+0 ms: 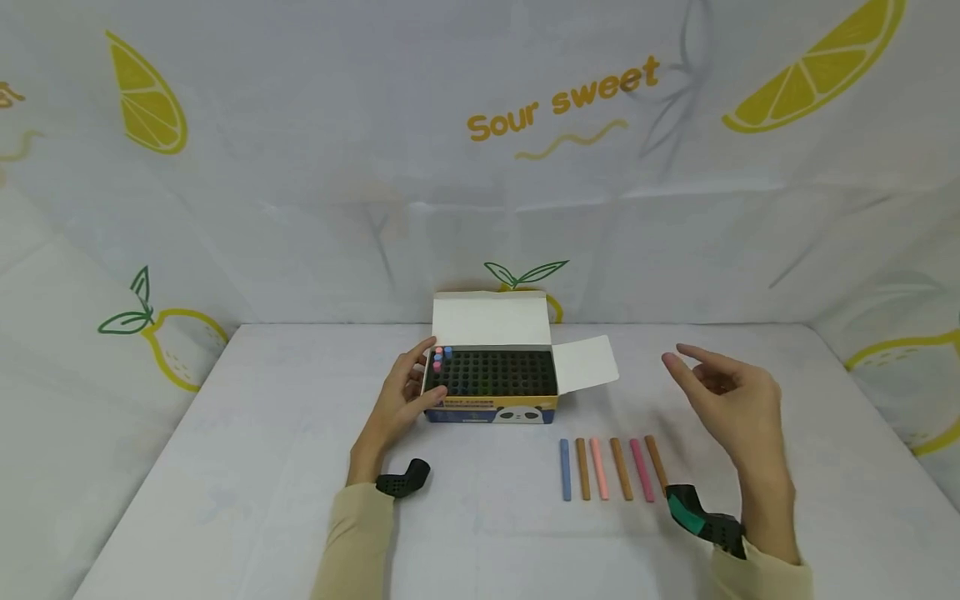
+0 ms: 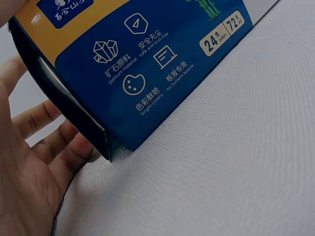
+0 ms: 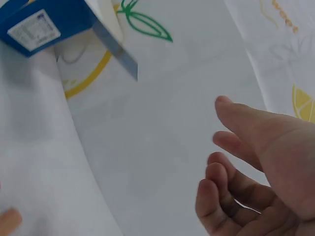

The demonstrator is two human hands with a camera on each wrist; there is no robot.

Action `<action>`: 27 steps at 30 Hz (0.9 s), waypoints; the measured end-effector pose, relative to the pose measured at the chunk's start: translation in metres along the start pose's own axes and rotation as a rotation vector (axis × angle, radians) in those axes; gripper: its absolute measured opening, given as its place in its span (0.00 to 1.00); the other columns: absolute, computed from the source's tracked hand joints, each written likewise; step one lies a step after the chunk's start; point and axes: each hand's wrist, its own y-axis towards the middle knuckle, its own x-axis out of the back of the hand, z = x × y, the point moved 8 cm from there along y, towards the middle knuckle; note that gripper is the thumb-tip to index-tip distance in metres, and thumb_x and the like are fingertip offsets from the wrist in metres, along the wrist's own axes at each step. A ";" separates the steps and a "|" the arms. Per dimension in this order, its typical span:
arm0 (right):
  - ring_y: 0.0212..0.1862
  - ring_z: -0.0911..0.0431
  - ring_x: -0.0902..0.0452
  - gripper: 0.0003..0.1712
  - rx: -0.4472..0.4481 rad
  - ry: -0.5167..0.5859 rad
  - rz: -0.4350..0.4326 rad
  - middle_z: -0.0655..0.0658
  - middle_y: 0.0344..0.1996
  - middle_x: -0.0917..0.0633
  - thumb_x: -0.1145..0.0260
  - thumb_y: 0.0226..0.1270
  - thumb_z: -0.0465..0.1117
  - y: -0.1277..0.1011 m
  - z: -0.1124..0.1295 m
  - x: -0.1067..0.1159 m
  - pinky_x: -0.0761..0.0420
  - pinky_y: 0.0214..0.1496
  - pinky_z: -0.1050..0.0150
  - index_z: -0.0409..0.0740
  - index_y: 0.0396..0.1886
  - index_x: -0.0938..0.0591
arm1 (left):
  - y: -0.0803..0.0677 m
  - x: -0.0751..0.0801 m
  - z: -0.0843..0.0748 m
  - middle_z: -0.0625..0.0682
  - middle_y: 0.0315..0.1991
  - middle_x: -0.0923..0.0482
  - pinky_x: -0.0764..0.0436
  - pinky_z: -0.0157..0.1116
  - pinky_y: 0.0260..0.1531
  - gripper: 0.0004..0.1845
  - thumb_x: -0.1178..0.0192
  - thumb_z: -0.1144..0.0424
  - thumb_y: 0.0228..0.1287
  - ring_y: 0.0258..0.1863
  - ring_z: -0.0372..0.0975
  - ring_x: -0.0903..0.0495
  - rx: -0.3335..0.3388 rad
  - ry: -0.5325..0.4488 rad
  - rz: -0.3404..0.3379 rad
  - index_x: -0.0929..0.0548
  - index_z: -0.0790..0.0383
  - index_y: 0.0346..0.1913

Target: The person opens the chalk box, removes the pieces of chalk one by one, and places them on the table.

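Box, one, blue and yellow, panda on the front (image 1: pixel 472 414): upright on the white-covered bench (image 1: pixel 262 467), its lid (image 1: pixel 491 319) raised at the back and a white side flap (image 1: pixel 588 364) folded out to the right. The front print reads "24 colors, 72 pcs".

Insert, black, with rows of round holes (image 1: pixel 498 372): inside the box; a few coloured ends stand in its far left corner — blue, pink and magenta.

Chalk sticks, six, lying apart in a row on the bench, right of the box and nearer the wearer. Left to right: blue stick (image 1: pixel 566 471), brown stick (image 1: pixel 582 469), pink stick (image 1: pixel 599 469), second brown stick (image 1: pixel 621 469), magenta stick (image 1: pixel 642 471), third brown stick (image 1: pixel 656 462), its near end by the right wrist device (image 1: pixel 705 521).

Left hand (image 1: pixel 395 400): grips the left end of the box, thumb at the front edge.

Right hand (image 1: pixel 738 408): holds nothing — raised beyond the sticks, fingers loosely bent, thumb and forefinger apart.

Backdrop (image 1: pixel 300 150): white cloth, lemon motifs, lettered "Sour sweet".
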 end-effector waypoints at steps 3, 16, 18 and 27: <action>0.23 0.69 0.27 0.18 -0.029 0.097 -0.049 0.66 0.20 0.22 0.23 0.61 0.41 0.002 0.012 -0.004 0.29 0.27 0.77 0.40 0.50 0.10 | 0.000 0.000 0.000 0.57 0.58 0.32 0.27 0.33 0.37 0.40 0.35 0.52 0.66 0.39 0.43 0.30 0.001 -0.006 0.000 0.38 0.41 0.79; 0.24 0.70 0.25 0.17 0.169 0.353 0.018 0.36 0.25 0.16 0.24 0.61 0.35 0.013 0.093 -0.082 0.25 0.30 0.78 0.35 0.49 0.11 | 0.000 0.002 0.000 0.60 0.57 0.32 0.27 0.33 0.36 0.40 0.35 0.52 0.66 0.38 0.44 0.29 -0.019 0.007 -0.003 0.37 0.46 0.79; 0.25 0.69 0.24 0.17 0.176 0.390 0.048 0.34 0.25 0.16 0.23 0.60 0.35 0.013 0.102 -0.098 0.24 0.31 0.77 0.34 0.49 0.11 | 0.000 0.002 0.000 0.60 0.57 0.32 0.27 0.33 0.36 0.40 0.35 0.52 0.66 0.38 0.44 0.29 -0.016 0.010 -0.005 0.37 0.46 0.79; 0.24 0.64 0.23 0.16 0.187 0.448 0.169 0.34 0.23 0.15 0.23 0.60 0.36 0.008 0.127 -0.163 0.23 0.31 0.72 0.32 0.46 0.10 | 0.001 0.001 0.000 0.61 0.58 0.32 0.25 0.33 0.38 0.40 0.34 0.52 0.65 0.40 0.44 0.28 -0.001 -0.009 -0.004 0.37 0.46 0.79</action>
